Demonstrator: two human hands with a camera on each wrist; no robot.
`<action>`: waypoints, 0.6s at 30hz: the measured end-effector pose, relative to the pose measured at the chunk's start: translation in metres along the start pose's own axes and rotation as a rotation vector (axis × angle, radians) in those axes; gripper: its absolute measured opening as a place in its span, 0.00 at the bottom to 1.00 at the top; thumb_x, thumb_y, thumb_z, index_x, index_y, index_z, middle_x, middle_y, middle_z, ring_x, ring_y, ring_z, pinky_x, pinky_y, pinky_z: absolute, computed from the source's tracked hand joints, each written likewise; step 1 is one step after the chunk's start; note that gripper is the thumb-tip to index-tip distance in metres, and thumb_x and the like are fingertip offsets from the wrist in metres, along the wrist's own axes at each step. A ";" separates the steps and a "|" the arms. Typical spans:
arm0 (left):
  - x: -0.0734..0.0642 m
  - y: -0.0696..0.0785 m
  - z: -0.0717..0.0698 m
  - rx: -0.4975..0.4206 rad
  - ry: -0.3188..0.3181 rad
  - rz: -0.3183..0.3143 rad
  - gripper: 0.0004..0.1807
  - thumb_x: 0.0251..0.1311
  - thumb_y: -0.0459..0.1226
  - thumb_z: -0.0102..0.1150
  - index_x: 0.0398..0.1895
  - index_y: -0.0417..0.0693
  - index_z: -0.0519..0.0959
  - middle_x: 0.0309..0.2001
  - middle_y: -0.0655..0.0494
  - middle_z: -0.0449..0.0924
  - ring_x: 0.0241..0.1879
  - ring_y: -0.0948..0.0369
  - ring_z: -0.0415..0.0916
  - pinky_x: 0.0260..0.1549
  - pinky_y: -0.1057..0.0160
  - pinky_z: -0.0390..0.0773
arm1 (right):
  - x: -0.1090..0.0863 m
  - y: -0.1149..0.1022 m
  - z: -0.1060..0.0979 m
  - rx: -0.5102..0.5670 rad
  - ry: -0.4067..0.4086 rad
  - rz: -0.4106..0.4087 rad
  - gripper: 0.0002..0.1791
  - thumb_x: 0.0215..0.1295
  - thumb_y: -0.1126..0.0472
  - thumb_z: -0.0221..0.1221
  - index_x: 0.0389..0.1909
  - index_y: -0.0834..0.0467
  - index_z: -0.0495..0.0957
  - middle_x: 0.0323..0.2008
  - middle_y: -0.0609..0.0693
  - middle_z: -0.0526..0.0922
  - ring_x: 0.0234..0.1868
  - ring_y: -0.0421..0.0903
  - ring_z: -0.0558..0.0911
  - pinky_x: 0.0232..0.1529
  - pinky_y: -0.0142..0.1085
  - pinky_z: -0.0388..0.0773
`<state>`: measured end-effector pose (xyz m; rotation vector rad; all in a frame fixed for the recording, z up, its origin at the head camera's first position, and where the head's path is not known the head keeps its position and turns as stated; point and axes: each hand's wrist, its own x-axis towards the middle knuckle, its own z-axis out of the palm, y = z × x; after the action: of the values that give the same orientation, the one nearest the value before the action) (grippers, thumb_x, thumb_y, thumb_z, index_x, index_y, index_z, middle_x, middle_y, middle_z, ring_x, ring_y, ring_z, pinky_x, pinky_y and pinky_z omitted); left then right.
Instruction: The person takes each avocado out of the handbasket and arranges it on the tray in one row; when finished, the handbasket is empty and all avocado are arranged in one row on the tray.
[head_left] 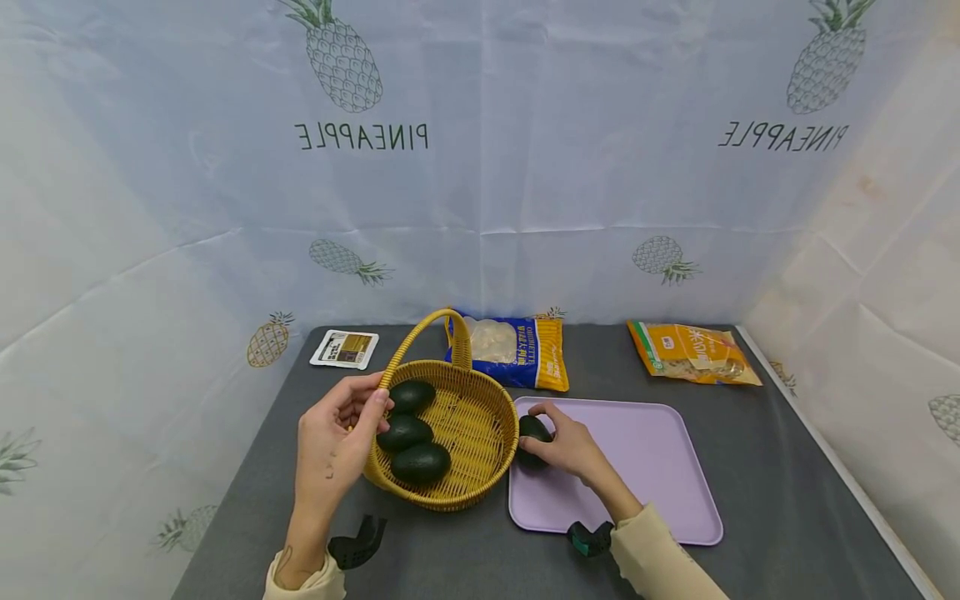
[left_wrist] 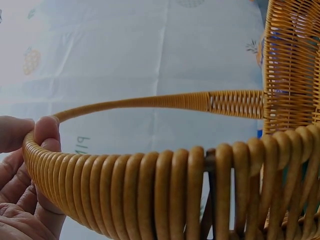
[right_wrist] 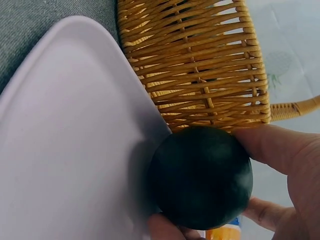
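My left hand [head_left: 337,439] grips the arched handle [left_wrist: 115,185] of a yellow wicker basket [head_left: 480,433]. Inside the basket, three dark green avocados [head_left: 422,463] lie in a row along the left side. With my right hand [head_left: 567,446] I hold another avocado [right_wrist: 201,177] between thumb and fingers, at the left edge of a pale purple tray [head_left: 637,467]. In the right wrist view this avocado is right beside the basket's woven wall; whether it still touches the tray I cannot tell.
Behind the basket lies a blue and yellow food bag [head_left: 517,350]. A small white packet [head_left: 344,349] is at the back left, and an orange bag [head_left: 693,353] at the back right. Pineapple-print cloth [head_left: 525,192] hangs behind the dark table [head_left: 258,508].
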<state>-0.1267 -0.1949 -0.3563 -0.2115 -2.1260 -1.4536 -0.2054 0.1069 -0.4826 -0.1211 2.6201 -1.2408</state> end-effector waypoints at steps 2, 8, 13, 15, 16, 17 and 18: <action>0.000 0.000 0.000 -0.002 0.000 0.001 0.10 0.65 0.28 0.64 0.48 0.42 0.86 0.30 0.50 0.85 0.21 0.64 0.79 0.24 0.72 0.80 | 0.000 0.001 0.000 -0.002 -0.008 0.009 0.31 0.59 0.45 0.70 0.63 0.48 0.74 0.47 0.57 0.82 0.33 0.48 0.77 0.28 0.37 0.73; -0.001 -0.002 0.000 -0.008 -0.001 0.006 0.10 0.65 0.28 0.64 0.48 0.42 0.86 0.30 0.50 0.85 0.21 0.64 0.79 0.24 0.72 0.80 | -0.002 0.001 -0.002 -0.022 -0.022 0.023 0.32 0.61 0.41 0.69 0.63 0.48 0.74 0.47 0.57 0.83 0.36 0.48 0.79 0.30 0.38 0.75; -0.002 -0.003 0.000 -0.003 0.000 0.016 0.10 0.65 0.28 0.64 0.48 0.41 0.85 0.30 0.50 0.85 0.21 0.64 0.79 0.24 0.73 0.80 | -0.003 0.002 -0.003 -0.044 -0.026 0.020 0.35 0.62 0.40 0.68 0.66 0.51 0.73 0.49 0.58 0.83 0.39 0.49 0.80 0.33 0.40 0.78; -0.002 -0.003 0.000 -0.002 0.000 0.017 0.10 0.65 0.28 0.64 0.48 0.40 0.85 0.30 0.50 0.85 0.21 0.64 0.79 0.24 0.73 0.79 | -0.004 0.002 -0.004 -0.046 -0.025 0.019 0.35 0.62 0.40 0.68 0.66 0.51 0.73 0.49 0.58 0.83 0.39 0.49 0.80 0.33 0.41 0.78; -0.002 -0.003 0.000 -0.002 0.001 0.017 0.10 0.65 0.28 0.64 0.48 0.41 0.85 0.30 0.50 0.85 0.21 0.64 0.79 0.24 0.73 0.79 | -0.004 0.003 -0.004 -0.045 -0.026 0.019 0.36 0.62 0.40 0.68 0.67 0.51 0.73 0.48 0.58 0.83 0.38 0.49 0.80 0.32 0.40 0.78; -0.003 -0.004 0.000 -0.003 0.001 0.017 0.10 0.65 0.28 0.64 0.48 0.41 0.86 0.30 0.50 0.85 0.21 0.64 0.79 0.24 0.73 0.79 | -0.004 0.003 -0.004 -0.042 -0.027 0.017 0.36 0.62 0.40 0.68 0.67 0.51 0.73 0.48 0.58 0.83 0.38 0.49 0.80 0.32 0.40 0.78; -0.003 -0.004 0.000 -0.004 0.001 0.016 0.10 0.65 0.28 0.64 0.48 0.41 0.86 0.30 0.50 0.85 0.21 0.64 0.79 0.24 0.72 0.79 | -0.005 0.002 -0.005 -0.038 -0.028 0.015 0.36 0.62 0.40 0.68 0.67 0.51 0.73 0.47 0.58 0.83 0.37 0.48 0.79 0.31 0.40 0.77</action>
<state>-0.1258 -0.1961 -0.3608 -0.2289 -2.1157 -1.4485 -0.2020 0.1127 -0.4809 -0.1248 2.6166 -1.1764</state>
